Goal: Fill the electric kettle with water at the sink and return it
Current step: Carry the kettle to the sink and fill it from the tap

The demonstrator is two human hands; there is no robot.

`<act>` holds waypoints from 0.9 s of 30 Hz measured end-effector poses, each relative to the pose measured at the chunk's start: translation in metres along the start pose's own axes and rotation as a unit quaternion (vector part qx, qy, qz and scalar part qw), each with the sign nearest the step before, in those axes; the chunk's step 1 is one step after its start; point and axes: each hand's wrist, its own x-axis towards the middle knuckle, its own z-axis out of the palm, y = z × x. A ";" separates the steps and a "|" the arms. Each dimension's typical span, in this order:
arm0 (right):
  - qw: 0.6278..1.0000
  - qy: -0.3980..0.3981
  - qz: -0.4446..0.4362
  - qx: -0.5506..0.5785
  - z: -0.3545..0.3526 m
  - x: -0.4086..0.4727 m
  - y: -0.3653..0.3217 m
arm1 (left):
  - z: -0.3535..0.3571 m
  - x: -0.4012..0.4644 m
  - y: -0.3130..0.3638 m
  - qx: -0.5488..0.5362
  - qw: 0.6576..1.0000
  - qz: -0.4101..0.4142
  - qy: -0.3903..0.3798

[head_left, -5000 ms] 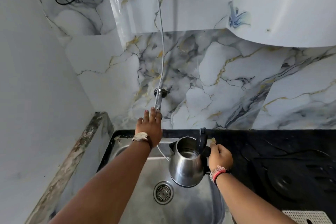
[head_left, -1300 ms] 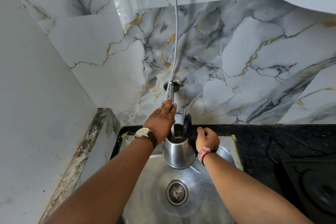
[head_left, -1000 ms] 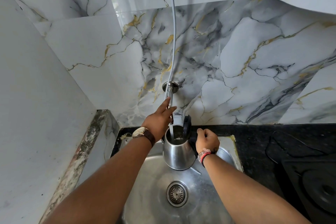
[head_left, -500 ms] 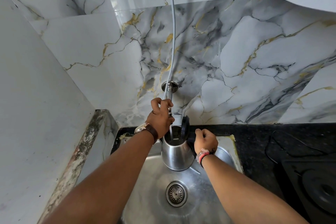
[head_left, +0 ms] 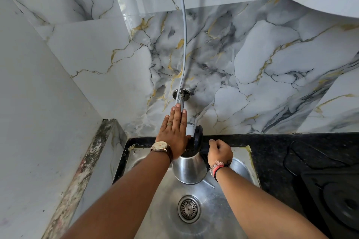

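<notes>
A steel electric kettle [head_left: 190, 169] with its black lid [head_left: 198, 137] flipped up hangs over the steel sink [head_left: 145, 161], under the wall tap [head_left: 180, 96]. My right hand [head_left: 219, 153] grips the kettle's black handle. My left hand [head_left: 174, 132], with a watch on the wrist, lies flat on top of the tap with its fingers straight and together, and it hides the spout and most of the kettle's mouth. No water stream shows.
A round drain [head_left: 188, 208] sits in the sink bottom. A black counter [head_left: 272, 151] with a black stove [head_left: 334, 200] lies to the right. A grey hose [head_left: 184, 35] runs down the marble wall to the tap. A worn ledge [head_left: 81, 170] borders the left.
Half a second ago my left hand was curled around the tap; now its fingers are flat and straight on it. The water stream seen one second ago no longer shows. The kettle stays put.
</notes>
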 end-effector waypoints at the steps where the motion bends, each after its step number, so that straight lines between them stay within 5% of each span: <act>1: 1.000 -0.001 0.001 0.000 0.000 -0.001 0.001 | 0.001 -0.001 0.002 -0.001 1.000 -0.003 -0.003; 15: 0.999 0.009 0.016 0.026 -0.026 -0.011 0.011 | -0.007 -0.011 0.011 0.028 0.999 -0.013 -0.044; 27: 0.997 0.065 0.012 0.036 -0.133 -0.042 -0.009 | -0.040 -0.049 0.079 0.008 0.999 0.018 -0.041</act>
